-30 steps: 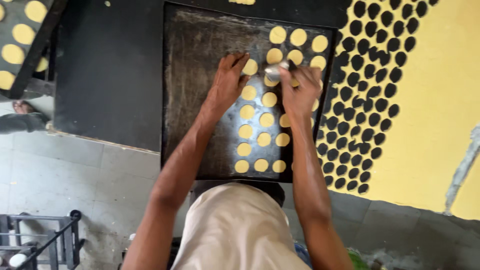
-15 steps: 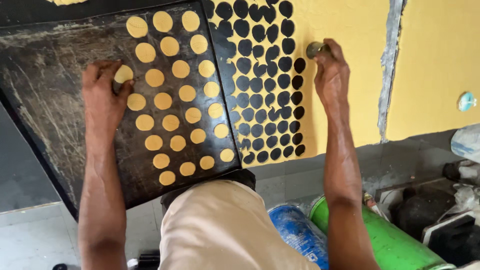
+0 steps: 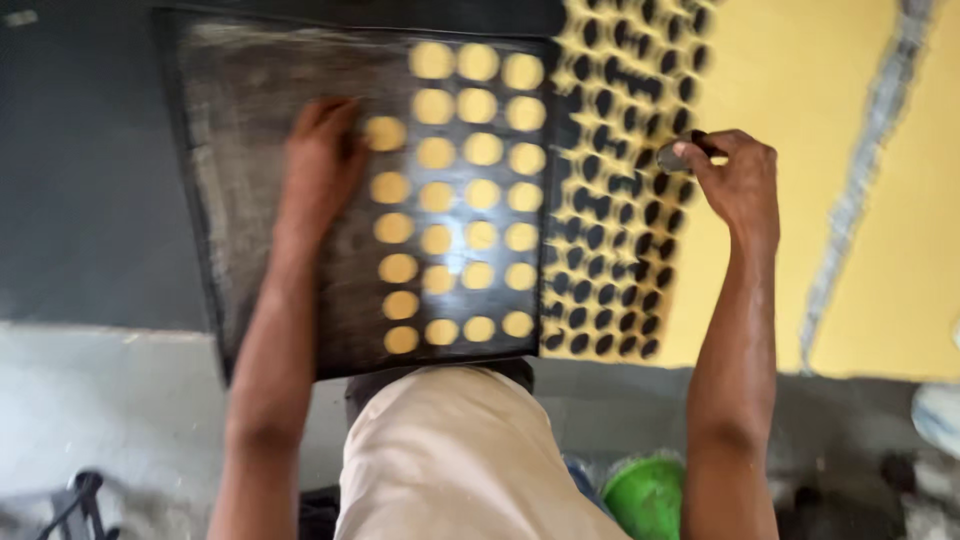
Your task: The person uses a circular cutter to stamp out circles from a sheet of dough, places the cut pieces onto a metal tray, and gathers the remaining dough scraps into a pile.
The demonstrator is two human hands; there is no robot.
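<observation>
The left hand point(image 3: 318, 165) lies flat on the dark tray point(image 3: 250, 200), its grip spread, with the fingertips touching a round dough disc point(image 3: 385, 133) at the top of the leftmost column. More discs stand in neat rows just beside it. The right hand point(image 3: 738, 180) is over the yellow dough sheet point(image 3: 800, 150), which is full of round holes, and its grip pinches a small round cutter point(image 3: 675, 157). The picture is a little blurred.
</observation>
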